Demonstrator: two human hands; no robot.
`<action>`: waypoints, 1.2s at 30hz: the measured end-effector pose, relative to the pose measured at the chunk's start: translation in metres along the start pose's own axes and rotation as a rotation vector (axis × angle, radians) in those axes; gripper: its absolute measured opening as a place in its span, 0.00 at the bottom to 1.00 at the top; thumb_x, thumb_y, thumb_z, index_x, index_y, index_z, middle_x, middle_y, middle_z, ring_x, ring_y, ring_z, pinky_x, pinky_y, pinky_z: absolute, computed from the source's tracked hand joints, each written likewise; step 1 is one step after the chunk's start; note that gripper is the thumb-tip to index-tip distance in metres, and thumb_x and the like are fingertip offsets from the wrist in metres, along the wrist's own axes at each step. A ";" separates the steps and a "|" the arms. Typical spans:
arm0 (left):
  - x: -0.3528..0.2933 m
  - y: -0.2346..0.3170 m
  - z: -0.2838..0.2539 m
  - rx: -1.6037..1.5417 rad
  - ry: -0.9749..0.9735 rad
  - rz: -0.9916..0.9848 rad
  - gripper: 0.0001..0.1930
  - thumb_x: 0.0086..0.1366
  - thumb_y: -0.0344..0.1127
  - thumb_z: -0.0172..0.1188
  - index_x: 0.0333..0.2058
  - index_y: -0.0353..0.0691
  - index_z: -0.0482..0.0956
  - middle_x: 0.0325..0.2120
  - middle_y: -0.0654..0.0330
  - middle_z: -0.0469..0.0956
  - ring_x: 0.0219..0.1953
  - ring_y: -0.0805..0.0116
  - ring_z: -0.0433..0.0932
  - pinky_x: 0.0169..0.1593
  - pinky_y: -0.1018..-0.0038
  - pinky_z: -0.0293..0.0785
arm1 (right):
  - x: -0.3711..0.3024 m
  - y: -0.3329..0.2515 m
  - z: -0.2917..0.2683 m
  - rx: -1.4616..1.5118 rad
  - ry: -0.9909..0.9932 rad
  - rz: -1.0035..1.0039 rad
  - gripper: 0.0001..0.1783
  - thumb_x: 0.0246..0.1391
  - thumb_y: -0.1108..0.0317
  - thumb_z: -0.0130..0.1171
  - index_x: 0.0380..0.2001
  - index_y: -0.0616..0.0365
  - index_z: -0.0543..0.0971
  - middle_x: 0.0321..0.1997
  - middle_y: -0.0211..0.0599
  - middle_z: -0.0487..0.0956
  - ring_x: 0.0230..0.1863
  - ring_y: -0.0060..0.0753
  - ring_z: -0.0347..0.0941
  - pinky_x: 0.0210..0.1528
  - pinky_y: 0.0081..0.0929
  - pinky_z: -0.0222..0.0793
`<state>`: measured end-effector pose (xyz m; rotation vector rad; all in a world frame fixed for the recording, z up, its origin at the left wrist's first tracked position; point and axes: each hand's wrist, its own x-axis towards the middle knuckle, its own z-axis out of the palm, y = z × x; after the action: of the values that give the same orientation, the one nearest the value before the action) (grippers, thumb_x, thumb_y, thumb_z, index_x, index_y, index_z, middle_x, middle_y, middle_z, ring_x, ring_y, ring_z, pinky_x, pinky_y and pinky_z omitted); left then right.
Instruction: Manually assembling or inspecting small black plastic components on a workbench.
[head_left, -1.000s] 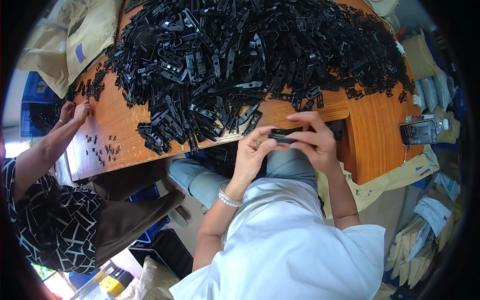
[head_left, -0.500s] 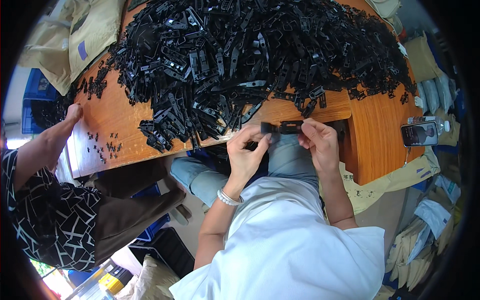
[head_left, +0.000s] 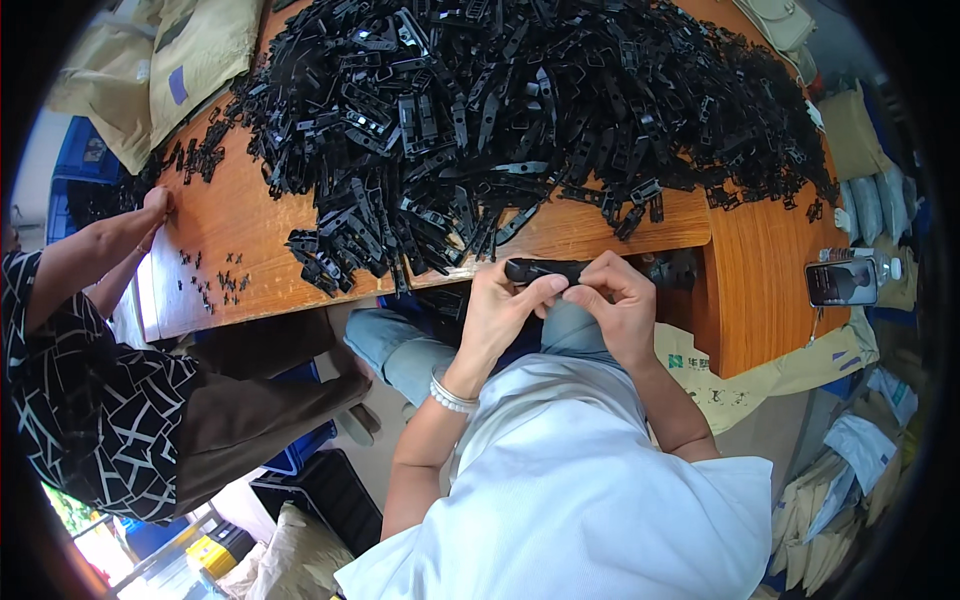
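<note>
heap of black plastic parts [head_left: 520, 120] on wooden table [head_left: 590, 232] | phone [head_left: 840, 282] at right | co-worker's patterned sleeve [head_left: 80, 400] left

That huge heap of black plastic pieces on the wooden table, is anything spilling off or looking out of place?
Nothing has fallen off. The heap of black plastic strips sprawls loosely to the wooden table's front edge, and a few tiny black bits lie scattered apart near the co-worker's hand.

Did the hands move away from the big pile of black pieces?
Yes. Both hands, left hand and right hand, pulled the black part back from the pile, off the table edge, toward the person's lap.
</note>
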<state>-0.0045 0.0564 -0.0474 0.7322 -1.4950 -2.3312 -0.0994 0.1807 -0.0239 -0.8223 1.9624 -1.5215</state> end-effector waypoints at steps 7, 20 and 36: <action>-0.003 0.009 -0.007 0.022 -0.057 0.098 0.09 0.53 0.32 0.61 0.21 0.33 0.75 0.17 0.67 0.69 0.17 0.83 0.65 0.19 0.85 0.58 | 0.007 0.000 0.011 0.283 -0.054 0.044 0.14 0.47 0.69 0.60 0.35 0.66 0.75 0.36 0.32 0.69 0.33 0.17 0.64 0.34 0.12 0.60; 0.116 0.063 -0.095 1.296 0.693 0.534 0.12 0.51 0.38 0.60 0.28 0.33 0.74 0.30 0.52 0.72 0.28 0.54 0.74 0.31 0.65 0.70 | 0.017 0.004 0.018 0.361 0.049 0.046 0.13 0.52 0.68 0.54 0.38 0.66 0.74 0.25 0.37 0.76 0.21 0.19 0.68 0.21 0.13 0.60; 0.014 0.046 -0.038 0.028 0.162 0.083 0.10 0.58 0.29 0.55 0.37 0.29 0.75 0.27 0.59 0.77 0.28 0.75 0.76 0.33 0.84 0.71 | 0.030 -0.011 0.023 0.235 -0.118 -0.066 0.11 0.46 0.80 0.57 0.36 0.70 0.74 0.29 0.40 0.76 0.28 0.27 0.76 0.33 0.19 0.73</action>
<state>0.0033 0.0011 -0.0227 0.8279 -1.4610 -2.1400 -0.1014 0.1413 -0.0194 -0.8614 1.6493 -1.6640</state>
